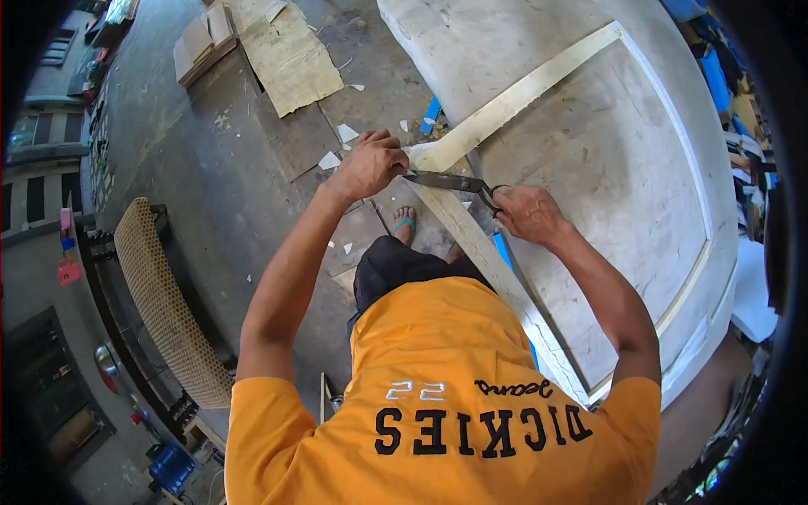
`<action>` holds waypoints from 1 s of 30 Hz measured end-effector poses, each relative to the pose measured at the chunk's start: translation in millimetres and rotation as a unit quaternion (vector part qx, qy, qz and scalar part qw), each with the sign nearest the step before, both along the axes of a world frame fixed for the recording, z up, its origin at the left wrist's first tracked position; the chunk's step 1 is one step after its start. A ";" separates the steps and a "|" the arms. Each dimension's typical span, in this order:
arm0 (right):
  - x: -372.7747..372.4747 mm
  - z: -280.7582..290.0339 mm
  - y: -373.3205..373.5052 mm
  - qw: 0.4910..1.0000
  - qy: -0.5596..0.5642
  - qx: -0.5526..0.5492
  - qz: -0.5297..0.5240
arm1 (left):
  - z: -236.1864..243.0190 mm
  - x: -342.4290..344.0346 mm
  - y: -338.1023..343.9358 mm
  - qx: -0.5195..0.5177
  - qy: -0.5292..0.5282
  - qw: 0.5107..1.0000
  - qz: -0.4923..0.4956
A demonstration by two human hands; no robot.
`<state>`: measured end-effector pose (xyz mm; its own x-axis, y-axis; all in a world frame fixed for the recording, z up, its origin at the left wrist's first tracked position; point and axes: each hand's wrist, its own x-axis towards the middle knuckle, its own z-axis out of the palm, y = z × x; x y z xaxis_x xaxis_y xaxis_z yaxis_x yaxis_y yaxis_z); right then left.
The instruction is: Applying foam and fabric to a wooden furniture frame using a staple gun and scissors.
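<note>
My right hand (528, 215) grips the looped handles of dark metal scissors (454, 181), whose blades reach left across the corner of a pale strip frame. My left hand (369, 164) is closed at that corner, right by the blade tips; what its fingers pinch is too small to make out. One pale strip (513, 101) runs up and right from the corner, another (480, 252) runs down and right past my body. The frame lies on a large, whitish, scuffed panel (581, 177), its corner sticking out past the panel's left edge.
Stacked brown boards (202, 46), a yellowish paper sheet (290, 67), white scraps (328, 160) and a blue piece (431, 114) lie beyond. A woven-mesh piece (164, 295) stands at left near a blue plastic container (170, 467). My sandalled foot (404, 223) is below. Piled materials (741, 118) line the right.
</note>
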<state>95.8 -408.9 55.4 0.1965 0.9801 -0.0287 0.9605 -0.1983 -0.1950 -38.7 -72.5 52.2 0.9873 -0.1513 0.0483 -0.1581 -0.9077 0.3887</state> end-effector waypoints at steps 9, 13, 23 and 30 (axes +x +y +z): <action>-0.1 -2.7 1.5 1.000 -0.013 0.000 0.009 | -0.3 1.2 3.6 -0.007 0.009 1.000 -0.002; 0.6 8.0 5.1 1.000 -0.022 0.008 0.011 | -10.7 1.2 9.9 -0.041 0.011 0.999 0.002; -31.1 30.5 24.0 0.998 -0.058 -0.035 -0.013 | -14.7 4.6 16.0 -0.069 0.030 0.997 -0.020; -42.0 21.6 26.8 0.997 -0.069 -0.031 -0.032 | -17.5 5.8 19.8 -0.091 -0.049 0.993 -0.051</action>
